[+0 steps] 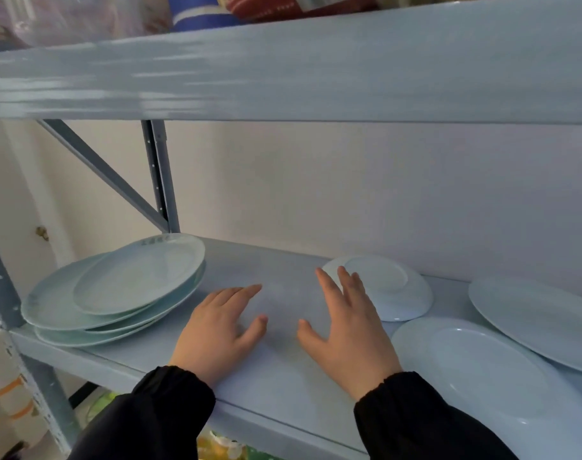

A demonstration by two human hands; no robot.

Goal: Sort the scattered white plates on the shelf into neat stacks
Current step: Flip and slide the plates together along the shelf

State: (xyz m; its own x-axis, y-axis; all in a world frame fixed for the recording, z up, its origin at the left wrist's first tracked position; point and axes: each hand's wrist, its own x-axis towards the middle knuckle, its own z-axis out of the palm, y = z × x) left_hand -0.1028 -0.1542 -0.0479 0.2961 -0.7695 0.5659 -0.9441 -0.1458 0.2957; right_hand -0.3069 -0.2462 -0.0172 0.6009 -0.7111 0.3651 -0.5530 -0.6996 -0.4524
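Observation:
Several white plates lie in a loose stack at the left end of the grey shelf. A small plate rests upside down at the back, right of centre. A large plate lies at the front right, and another plate overlaps it from behind. My left hand hovers over the bare middle of the shelf, fingers apart, holding nothing. My right hand is spread beside it, its fingertips just left of the upside-down plate.
The shelf above hangs low over the plates and carries bags and a blue roll. A grey upright and diagonal brace stand behind the left stack. A white wall closes the back.

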